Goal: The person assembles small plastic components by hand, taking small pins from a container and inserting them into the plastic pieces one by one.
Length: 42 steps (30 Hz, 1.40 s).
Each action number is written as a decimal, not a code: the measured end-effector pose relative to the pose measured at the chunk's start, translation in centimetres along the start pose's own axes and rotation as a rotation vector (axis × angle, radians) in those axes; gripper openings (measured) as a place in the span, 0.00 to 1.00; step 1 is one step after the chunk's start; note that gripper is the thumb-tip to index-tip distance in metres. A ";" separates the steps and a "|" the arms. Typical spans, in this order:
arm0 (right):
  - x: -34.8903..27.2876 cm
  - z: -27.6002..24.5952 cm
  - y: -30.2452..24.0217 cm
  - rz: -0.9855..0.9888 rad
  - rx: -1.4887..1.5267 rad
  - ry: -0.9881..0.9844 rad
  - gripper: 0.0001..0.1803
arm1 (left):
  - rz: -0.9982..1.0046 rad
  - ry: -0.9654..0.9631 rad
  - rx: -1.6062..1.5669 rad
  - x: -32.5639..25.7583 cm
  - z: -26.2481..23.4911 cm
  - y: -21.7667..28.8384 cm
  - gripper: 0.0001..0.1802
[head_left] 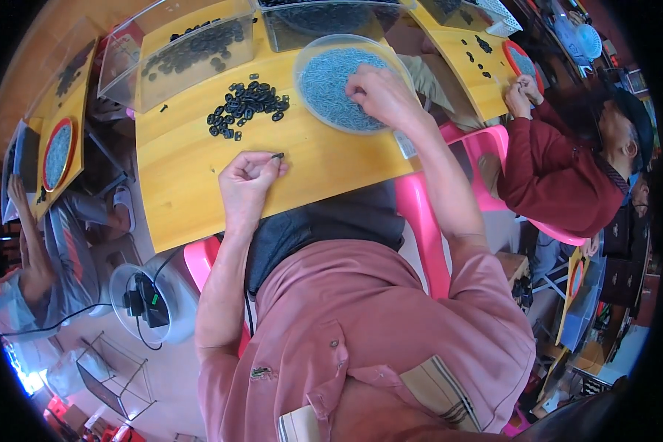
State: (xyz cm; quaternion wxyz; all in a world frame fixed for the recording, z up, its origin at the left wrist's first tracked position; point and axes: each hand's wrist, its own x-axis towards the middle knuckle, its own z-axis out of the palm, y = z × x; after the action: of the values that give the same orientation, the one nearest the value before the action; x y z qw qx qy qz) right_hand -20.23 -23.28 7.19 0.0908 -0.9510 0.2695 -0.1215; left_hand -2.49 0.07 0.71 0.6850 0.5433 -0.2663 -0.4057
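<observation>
My left hand rests on the yellow table and pinches a small black part between its fingertips. My right hand reaches into a round clear tray full of tiny grey-blue pieces, fingers curled down among them; whether it holds any is hidden. A loose pile of small black parts lies on the table between both hands, just beyond my left hand.
Clear plastic bins with more black parts stand at the table's far edge. A person in a dark red top works at a neighbouring table on the right; another person sits at the left. A fan stands on the floor.
</observation>
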 end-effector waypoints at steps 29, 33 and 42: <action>-0.4 0.2 -0.3 0.318 0.563 0.041 0.07 | -0.023 -0.066 0.061 0.0 0.2 0.1 0.05; -0.4 0.5 0.1 0.304 0.548 0.071 0.07 | -0.026 -0.060 0.084 0.0 0.1 0.2 0.05; -1.3 -0.4 -5.2 0.250 0.963 -0.070 0.07 | -0.053 -0.066 -0.009 -0.1 0.1 0.2 0.08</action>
State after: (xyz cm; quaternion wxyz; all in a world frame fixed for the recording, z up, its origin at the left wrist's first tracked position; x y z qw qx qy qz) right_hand -18.89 -18.31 8.60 0.5426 -0.7650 0.2917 -0.1882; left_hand -2.59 0.16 0.93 0.6673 0.5334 -0.2724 -0.4427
